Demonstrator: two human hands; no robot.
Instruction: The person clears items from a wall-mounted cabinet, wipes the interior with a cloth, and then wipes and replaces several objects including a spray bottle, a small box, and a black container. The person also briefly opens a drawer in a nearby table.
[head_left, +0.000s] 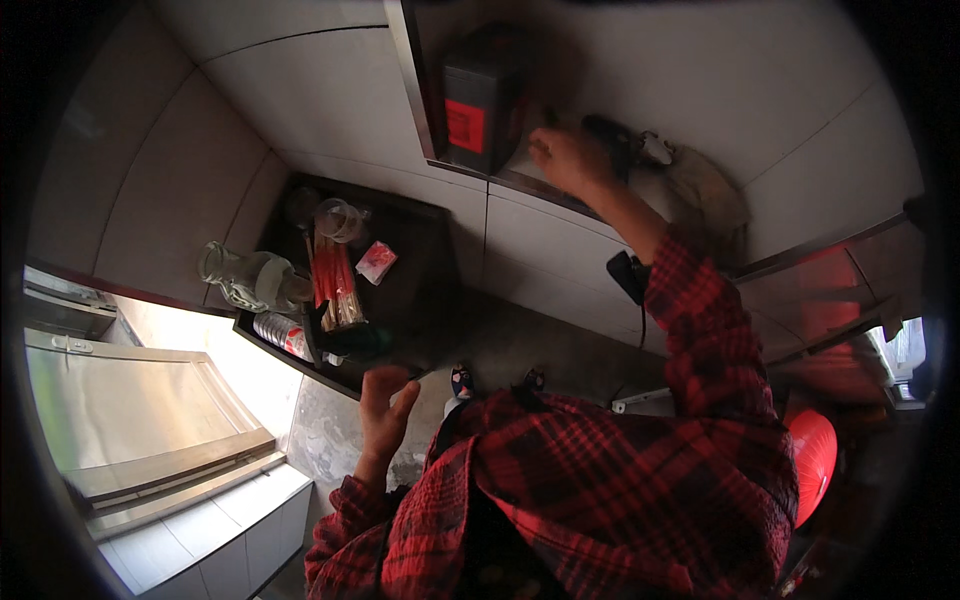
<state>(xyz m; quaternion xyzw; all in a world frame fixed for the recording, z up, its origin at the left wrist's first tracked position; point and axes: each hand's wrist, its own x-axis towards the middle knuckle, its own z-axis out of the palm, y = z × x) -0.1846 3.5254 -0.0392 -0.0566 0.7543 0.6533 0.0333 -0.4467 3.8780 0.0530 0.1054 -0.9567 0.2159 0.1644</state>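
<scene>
My right hand (568, 160) reaches over a tiled ledge, its fingers curled beside a black box with a red label (480, 112). A small dark green thing (551, 116) shows just beyond the fingers; whether I hold it is unclear. Right of this hand lie a dark object (609, 139) and a beige cloth or bag (701, 180). My left hand (386, 412) hangs near the dark table's front edge, thumb apart from the fingers, with nothing visible in it. Past it, the table (420, 262) bears a bundle of red-wrapped sticks (330, 281) and a red-and-white packet (376, 262).
A large glass jar (259, 277), a clear cup (338, 220) and a stack of wrapped cups (281, 334) stand or lie at the left. A black plug-like thing (626, 274) hangs by a cable. A red round object (811, 466) is at the right.
</scene>
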